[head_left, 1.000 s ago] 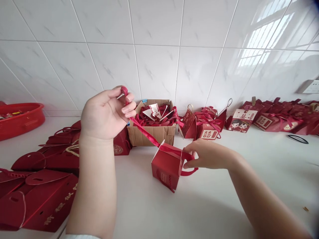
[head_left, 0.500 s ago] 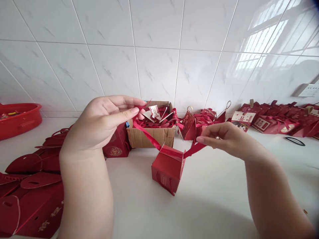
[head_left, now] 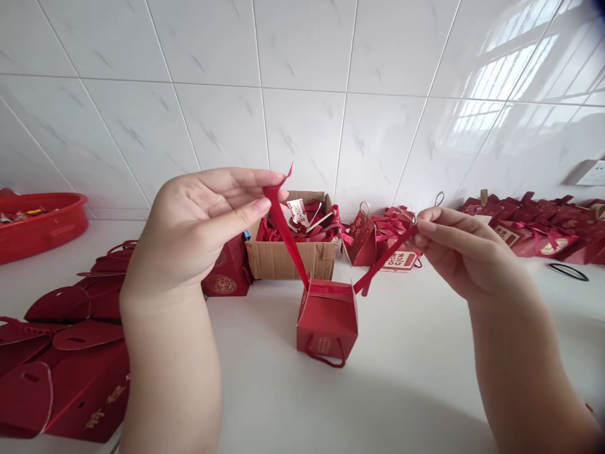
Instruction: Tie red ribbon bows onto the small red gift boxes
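A small red gift box (head_left: 327, 318) stands on the white counter in front of me, a twisted cord handle hanging on its near side. Through its top runs a red ribbon (head_left: 289, 243), one end rising to each side. My left hand (head_left: 212, 221) pinches the left end between thumb and fingers, with a short tip poking up past them. On the right, my right hand (head_left: 463, 246) pinches the other end, which slants up from the box. Both ribbon ends look taut. Neither hand touches the box itself.
Behind the box is an open cardboard carton (head_left: 293, 260) full of red ribbons and tags. Flat-folded larger red boxes (head_left: 70, 372) lie at left, near a red basin (head_left: 45, 230). Finished-looking red boxes (head_left: 543, 230) line the right wall side, with a black elastic band (head_left: 568, 272) before them.
Both hands have risen, drawing the ribbon ends up more steeply. My right hand has also shifted right, and the small box has turned to sit squarer toward me.
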Motion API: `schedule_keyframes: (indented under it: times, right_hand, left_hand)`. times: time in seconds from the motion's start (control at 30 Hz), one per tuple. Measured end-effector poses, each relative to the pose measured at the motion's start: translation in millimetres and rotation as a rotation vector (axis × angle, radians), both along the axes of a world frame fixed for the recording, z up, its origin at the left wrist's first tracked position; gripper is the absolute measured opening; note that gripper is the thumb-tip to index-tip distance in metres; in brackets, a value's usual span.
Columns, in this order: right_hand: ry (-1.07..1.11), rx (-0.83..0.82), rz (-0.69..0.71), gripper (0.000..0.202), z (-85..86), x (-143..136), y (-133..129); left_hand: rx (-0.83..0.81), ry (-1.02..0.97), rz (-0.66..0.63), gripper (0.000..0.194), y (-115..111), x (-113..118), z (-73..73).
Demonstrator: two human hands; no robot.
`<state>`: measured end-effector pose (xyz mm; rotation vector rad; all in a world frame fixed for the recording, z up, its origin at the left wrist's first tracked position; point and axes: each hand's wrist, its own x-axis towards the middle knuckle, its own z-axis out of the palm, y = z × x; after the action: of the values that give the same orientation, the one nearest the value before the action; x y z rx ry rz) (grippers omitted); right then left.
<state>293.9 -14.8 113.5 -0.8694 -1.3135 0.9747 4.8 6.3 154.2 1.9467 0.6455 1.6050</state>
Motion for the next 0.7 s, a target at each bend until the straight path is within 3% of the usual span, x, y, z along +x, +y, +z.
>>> schedule_keyframes:
  times: [0.17,0.37,0.53,0.7]
  right_hand:
    - [0.000,0.077,0.156,0.019,-1.0,5,3]
    - [-0.030,0.088,0.238,0.019,-3.1,1,4]
    - [0.013,0.139,0.071,0.006,-7.7,-7,5]
    - [-0.001,0.214,-0.035,0.011,-5.7,-13,2]
  left_hand:
    - [0.058,0.028,0.076,0.026,-5,2,1.1]
    - [0.097,0.075,0.033,0.036,-12,6,-0.1]
    - [0.074,0.113,0.001,0.040,-18,14,-0.5]
    - [0.063,-0.063,0.167,0.029,-23,26,0.3]
